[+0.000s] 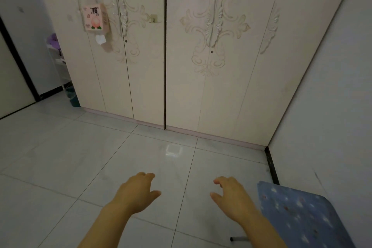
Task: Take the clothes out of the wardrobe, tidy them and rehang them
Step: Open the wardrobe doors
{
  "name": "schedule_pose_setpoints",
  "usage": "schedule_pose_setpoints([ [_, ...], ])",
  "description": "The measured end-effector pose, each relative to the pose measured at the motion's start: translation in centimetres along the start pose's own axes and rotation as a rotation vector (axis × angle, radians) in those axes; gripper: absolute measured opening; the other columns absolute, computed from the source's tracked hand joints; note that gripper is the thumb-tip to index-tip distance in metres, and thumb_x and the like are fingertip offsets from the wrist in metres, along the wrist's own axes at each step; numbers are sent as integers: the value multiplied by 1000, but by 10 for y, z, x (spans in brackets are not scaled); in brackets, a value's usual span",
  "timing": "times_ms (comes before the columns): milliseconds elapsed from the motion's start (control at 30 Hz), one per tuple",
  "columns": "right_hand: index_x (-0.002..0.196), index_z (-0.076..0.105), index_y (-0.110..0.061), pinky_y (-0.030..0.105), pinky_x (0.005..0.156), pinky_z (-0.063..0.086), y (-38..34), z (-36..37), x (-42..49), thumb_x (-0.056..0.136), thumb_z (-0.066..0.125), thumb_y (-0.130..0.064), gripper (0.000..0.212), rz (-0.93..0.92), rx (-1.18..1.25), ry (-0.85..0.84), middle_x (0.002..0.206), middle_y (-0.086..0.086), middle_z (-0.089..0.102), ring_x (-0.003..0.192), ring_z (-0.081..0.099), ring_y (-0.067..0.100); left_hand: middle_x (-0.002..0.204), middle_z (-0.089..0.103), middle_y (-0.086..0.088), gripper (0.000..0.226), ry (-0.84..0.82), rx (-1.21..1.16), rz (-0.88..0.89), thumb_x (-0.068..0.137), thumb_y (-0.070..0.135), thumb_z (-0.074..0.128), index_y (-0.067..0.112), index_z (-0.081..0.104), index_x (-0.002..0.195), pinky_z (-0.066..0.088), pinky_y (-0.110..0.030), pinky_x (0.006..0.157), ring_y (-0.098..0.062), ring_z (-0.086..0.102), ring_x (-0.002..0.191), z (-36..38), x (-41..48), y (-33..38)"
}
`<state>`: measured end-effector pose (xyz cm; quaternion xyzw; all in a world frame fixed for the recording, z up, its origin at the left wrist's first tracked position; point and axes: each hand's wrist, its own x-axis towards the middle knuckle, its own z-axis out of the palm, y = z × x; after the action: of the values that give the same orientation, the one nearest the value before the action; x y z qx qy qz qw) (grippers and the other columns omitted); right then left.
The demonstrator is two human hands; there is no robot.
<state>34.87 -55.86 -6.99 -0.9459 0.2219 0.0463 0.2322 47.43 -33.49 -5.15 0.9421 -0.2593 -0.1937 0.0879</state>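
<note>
Your left hand (134, 193) and right hand (233, 197) hung low in the frame, fingers relaxed, holding nothing, above the tiled floor (60, 167). A blue patterned seat (302, 213) sat lower right. Beyond, the wardrobe (221, 90) filled the upper frame, doors closed.

Dim, flat indoor light, pale glare patch on floor tiles (174, 150), soft blur, wide-angle bending at edges

Glossy floor tiles (141, 159), matt wardrobe (231, 96)

Wardrobe (181, 66) interior: hidden behind closed doors. Blue patterned surface (302, 217): cut off by bottom edge. Tissue box (94, 17) print: illegible
</note>
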Motion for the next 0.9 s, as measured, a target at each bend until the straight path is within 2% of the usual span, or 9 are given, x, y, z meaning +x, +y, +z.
schedule_pose_setpoints([
  [267, 136, 40, -21, 25, 97, 39, -14, -20, 165, 95, 48, -37, 44, 42, -30, 29, 132, 3, 44, 119, 45, 17, 147, 34, -3, 63, 11, -6, 58, 94, 47, 46, 20, 25, 146, 36, -32, 105, -19, 38, 131, -45, 172, -16],
  [500, 133, 43, -22, 26, 100, 37, -43, -57, 311, 94, 50, -37, 42, 91, -13, 98, 132, 2, 46, 121, 45, 16, 147, 34, -4, 63, 47, 31, 96, 94, 48, 46, 21, 25, 146, 36, -34, 105, -20, 38, 131, -123, 319, -37],
  [900, 133, 43, -20, 24, 98, 36, -45, -88, 531, 94, 49, -35, 42, 90, -15, 59, 133, 3, 45, 120, 46, 18, 149, 31, -3, 63, 17, 72, 130, 94, 49, 44, 21, 24, 146, 33, -33, 106, -20, 34, 133, -189, 535, -34],
])
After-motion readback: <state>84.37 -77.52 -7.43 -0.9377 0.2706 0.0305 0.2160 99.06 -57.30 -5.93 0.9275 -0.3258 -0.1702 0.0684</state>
